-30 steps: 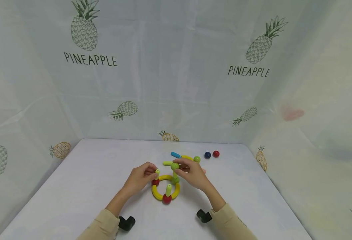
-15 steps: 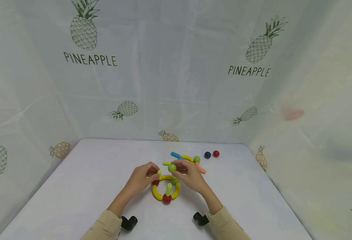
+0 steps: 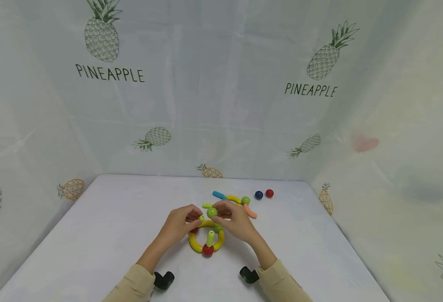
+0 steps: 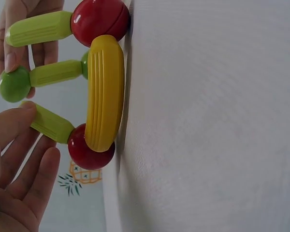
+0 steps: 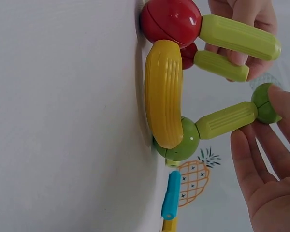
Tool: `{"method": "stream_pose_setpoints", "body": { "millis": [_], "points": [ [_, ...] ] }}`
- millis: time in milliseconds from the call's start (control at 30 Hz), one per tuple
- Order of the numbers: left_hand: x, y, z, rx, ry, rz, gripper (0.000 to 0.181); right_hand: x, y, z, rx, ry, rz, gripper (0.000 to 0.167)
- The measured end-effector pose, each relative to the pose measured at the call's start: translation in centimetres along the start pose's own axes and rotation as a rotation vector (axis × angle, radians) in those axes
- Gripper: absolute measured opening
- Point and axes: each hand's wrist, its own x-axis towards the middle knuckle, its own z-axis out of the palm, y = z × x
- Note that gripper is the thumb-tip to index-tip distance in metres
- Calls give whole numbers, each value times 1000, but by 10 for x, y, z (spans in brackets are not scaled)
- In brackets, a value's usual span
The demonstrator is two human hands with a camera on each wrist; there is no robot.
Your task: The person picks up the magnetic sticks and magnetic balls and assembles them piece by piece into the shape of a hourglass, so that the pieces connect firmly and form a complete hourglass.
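Observation:
A ring of yellow curved rods (image 3: pixel 195 244), joined by red and green balls, lies on the table. My left hand (image 3: pixel 177 225) pinches the light green rod (image 4: pixel 52 124) that rises from the left red ball (image 4: pixel 90 151); this rod leans inward. With thumb and fingers, my right hand (image 3: pixel 239 221) holds a green ball (image 3: pixel 211 213) on top of another light green rod (image 5: pixel 228 120). That rod's lower end sits in the ring's green ball (image 5: pixel 184 141), and it tilts towards the left one. From the front red ball (image 3: pixel 208 250) stands a third light green rod (image 3: pixel 210 238), untouched.
Behind the right hand lie a blue rod (image 3: pixel 218 195), a yellow curved rod (image 3: pixel 233 199), a green ball (image 3: pixel 245 200) and a salmon curved rod (image 3: pixel 249 211). Farther right are a navy ball (image 3: pixel 258 195) and a red ball (image 3: pixel 269 193). A pineapple-print curtain (image 3: pixel 213 105) surrounds the table.
The right hand has moved left, tilting its green ball and rod inward. The left hand has tipped its rod to the right, so the two tops are closer together.

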Motion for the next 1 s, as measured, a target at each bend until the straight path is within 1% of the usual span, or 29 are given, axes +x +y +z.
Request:
{"method": "stream_pose_setpoints", "body": {
  "millis": [200, 333, 500, 800, 933, 1000],
  "points": [
    [1, 2, -1, 6, -19, 17, 21, 0, 0, 1, 2, -20, -16, 31],
    [2, 4, -2, 27, -31, 30, 21, 0, 0, 1, -1, -18, -24, 30],
    [4, 5, -2, 47, -38, 27, 20, 2, 1, 4, -11, -23, -33, 31],
    [8, 5, -1, 64, -40, 51, 20, 2, 1, 6, -22, -26, -18, 32],
    [8, 5, -2, 80, -42, 56, 24, 3, 1, 6, -25, -35, -19, 33],
    [9, 5, -3, 89, -44, 74, 26, 2, 0, 5, -22, -38, -14, 33]
  ]
}}
